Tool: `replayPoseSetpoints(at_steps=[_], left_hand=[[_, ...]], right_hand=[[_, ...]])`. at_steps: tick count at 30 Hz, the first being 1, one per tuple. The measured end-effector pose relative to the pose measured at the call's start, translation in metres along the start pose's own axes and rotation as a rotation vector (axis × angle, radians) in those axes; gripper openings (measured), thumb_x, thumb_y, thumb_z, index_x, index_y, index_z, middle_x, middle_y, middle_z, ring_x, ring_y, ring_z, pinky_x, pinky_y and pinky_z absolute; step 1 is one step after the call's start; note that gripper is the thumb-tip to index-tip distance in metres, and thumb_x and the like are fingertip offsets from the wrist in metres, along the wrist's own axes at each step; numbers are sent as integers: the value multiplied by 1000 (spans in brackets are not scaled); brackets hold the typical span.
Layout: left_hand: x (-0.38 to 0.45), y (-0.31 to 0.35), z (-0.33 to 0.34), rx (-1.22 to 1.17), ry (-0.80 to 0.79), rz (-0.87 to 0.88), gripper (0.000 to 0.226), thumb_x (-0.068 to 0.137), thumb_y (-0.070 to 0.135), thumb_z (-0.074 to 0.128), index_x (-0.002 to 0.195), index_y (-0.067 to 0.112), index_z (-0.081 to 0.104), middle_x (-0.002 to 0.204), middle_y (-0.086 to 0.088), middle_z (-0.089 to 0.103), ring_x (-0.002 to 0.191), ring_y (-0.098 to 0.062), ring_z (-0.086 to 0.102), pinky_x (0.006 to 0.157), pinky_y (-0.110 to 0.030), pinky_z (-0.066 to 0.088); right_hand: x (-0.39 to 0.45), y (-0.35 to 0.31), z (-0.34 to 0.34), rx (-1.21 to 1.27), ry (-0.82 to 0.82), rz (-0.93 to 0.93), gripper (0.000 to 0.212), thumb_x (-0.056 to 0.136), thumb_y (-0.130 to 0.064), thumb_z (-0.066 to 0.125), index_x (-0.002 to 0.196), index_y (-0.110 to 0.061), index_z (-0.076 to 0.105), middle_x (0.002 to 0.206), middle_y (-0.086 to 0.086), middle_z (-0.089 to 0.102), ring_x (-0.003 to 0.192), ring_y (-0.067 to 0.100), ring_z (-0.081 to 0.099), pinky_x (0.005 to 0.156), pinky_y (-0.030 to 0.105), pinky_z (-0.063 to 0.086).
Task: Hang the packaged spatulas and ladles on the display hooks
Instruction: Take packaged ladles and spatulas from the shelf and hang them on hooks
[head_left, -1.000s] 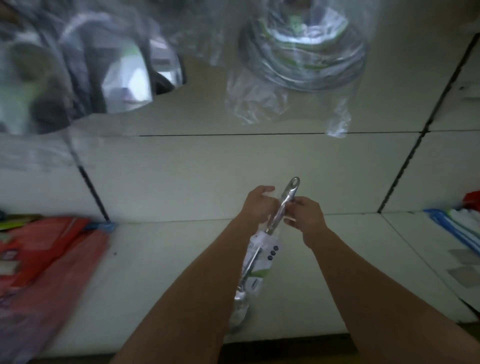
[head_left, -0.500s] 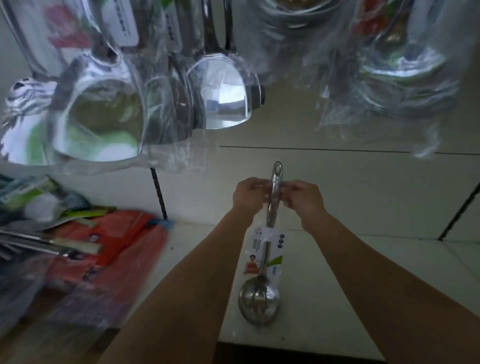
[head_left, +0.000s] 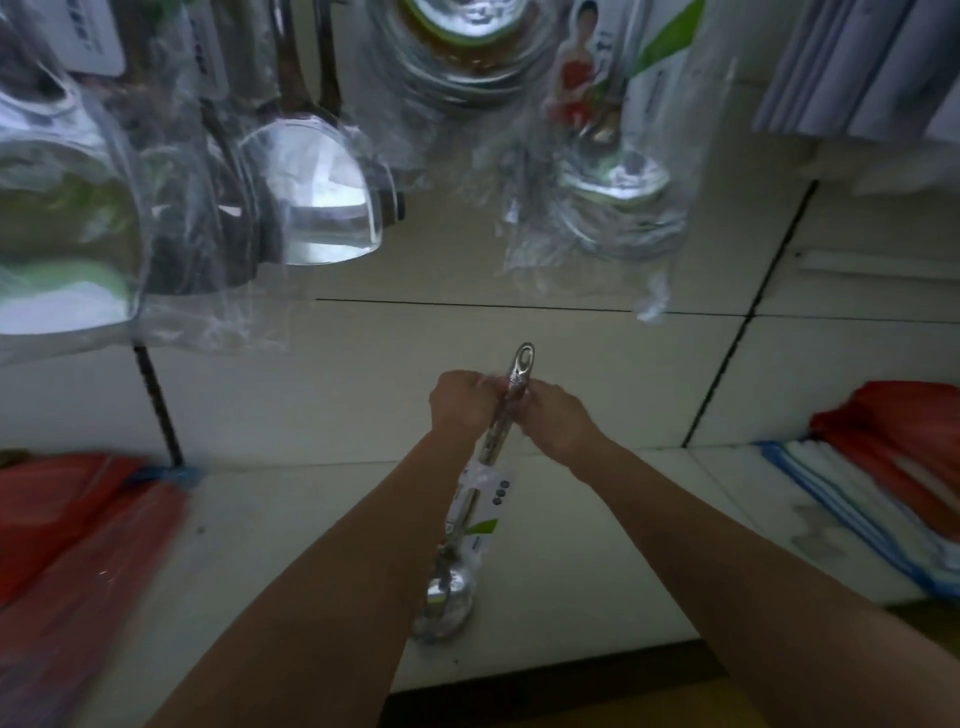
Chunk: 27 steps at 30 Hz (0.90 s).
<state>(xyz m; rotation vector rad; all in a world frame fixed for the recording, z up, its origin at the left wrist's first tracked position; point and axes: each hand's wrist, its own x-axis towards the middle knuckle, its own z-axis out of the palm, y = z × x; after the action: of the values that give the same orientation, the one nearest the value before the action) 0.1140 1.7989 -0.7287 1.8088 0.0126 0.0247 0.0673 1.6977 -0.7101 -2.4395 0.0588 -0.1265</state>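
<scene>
A steel ladle (head_left: 457, 577) in a clear bag with a white and green card hangs handle-up in front of me, its bowl low and its eyelet end sticking out above my fingers. My left hand (head_left: 462, 402) and my right hand (head_left: 556, 421) both pinch the upper handle from either side. Above, packaged spatulas (head_left: 322, 192) and ladles (head_left: 613, 171) hang in clear bags against the white back panel; their hooks are out of view.
A white shelf (head_left: 571, 519) lies below my hands. Red bags (head_left: 67, 525) are piled at its left, and red and blue-white folded packs (head_left: 883, 478) at its right. A dark upright (head_left: 156, 405) runs down the panel at left.
The view has shifted, so the hanging goods sit lower and closer. Both hands keep their pinch on the ladle handle, which now leans slightly with the bowl toward the left.
</scene>
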Motion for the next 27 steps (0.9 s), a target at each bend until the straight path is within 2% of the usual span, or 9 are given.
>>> replayPoseSetpoints(at_steps=[2,5,9,12,15,19,22,24,27], left_hand=[[-5,4,6,22,-69,9,29,84,22,63,57,12,59,70,-12,59,69,-20,54,63,-26,41],[-12,11,7,47,-147,40,24,85,26,64,74,6,71,78,-14,65,75,-22,61,65,-26,42],[-18,22,9,83,-122,94,28,90,23,59,89,-2,72,77,-13,64,75,-20,57,53,-21,36],[-23,30,14,92,-127,72,30,90,23,59,81,-3,71,63,-6,55,61,-16,48,50,-21,32],[-30,40,24,127,-179,83,26,89,21,60,69,6,66,60,-7,53,55,-15,45,54,-24,33],[-43,54,45,91,-233,117,17,86,16,61,77,6,70,76,-13,62,73,-21,56,67,-27,40],[-54,64,64,57,-262,112,14,86,15,61,82,8,73,81,-9,65,81,-22,61,72,-29,44],[-60,68,73,41,-278,112,12,85,13,61,79,11,72,81,-8,66,82,-22,61,73,-30,45],[-69,75,84,22,-284,101,8,79,10,61,80,19,60,96,-9,66,90,-23,62,80,-35,49]], right_hand=[[-8,7,-2,62,-11,18,33,96,-15,48,128,-12,53,121,13,59,100,21,55,95,35,45],[-15,12,-4,84,0,112,30,95,-11,47,123,-4,54,122,18,59,112,32,58,97,44,48],[-16,8,-4,204,99,185,25,93,-10,48,112,1,61,111,20,65,103,35,63,89,47,53],[-16,13,-8,224,112,189,23,88,-4,50,103,8,63,98,26,68,90,39,67,79,50,56],[-22,22,-22,255,111,191,22,88,-2,50,102,10,63,96,28,68,89,41,68,77,51,56],[-34,39,-45,346,158,238,19,90,-5,53,104,5,62,100,25,67,85,36,67,79,47,57],[-44,53,-64,482,177,260,12,91,-12,56,101,-7,60,96,16,63,76,25,61,69,37,55],[-48,62,-77,529,160,260,19,93,-10,54,111,-11,60,98,15,62,74,21,59,65,32,52],[-53,71,-95,491,159,259,25,93,-5,49,116,-7,60,100,15,61,75,22,58,63,29,52]])
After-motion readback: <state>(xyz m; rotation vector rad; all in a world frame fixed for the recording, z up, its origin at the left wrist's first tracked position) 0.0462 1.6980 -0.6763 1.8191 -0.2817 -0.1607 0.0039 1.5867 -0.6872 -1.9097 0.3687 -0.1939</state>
